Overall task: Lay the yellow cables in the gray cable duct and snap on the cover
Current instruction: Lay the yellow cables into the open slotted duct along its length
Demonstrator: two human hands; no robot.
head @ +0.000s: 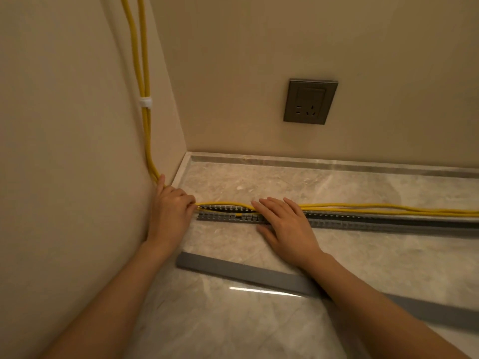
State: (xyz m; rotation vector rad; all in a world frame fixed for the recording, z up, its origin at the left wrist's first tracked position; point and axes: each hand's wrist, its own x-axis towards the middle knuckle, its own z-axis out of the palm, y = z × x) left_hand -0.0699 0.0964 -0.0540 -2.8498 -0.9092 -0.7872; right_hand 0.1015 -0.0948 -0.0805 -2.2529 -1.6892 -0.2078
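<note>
Two yellow cables (375,207) come down the left wall, bend at the counter and run right along the slotted gray cable duct (363,222). Between my hands the cables dip into the duct; to the right they lie on its far edge. My left hand (171,211) is at the duct's left end by the wall, fingers curled on the cables where they bend. My right hand (282,224) lies flat with straight fingers across the duct, pressing on the cables. The gray cover strip (246,274) lies loose on the counter nearer to me, partly under my right forearm.
The marble counter (337,182) meets a beige wall on the left and one behind. A gray wall socket (309,101) sits on the back wall above the duct. A white clip (145,102) holds the cables to the left wall.
</note>
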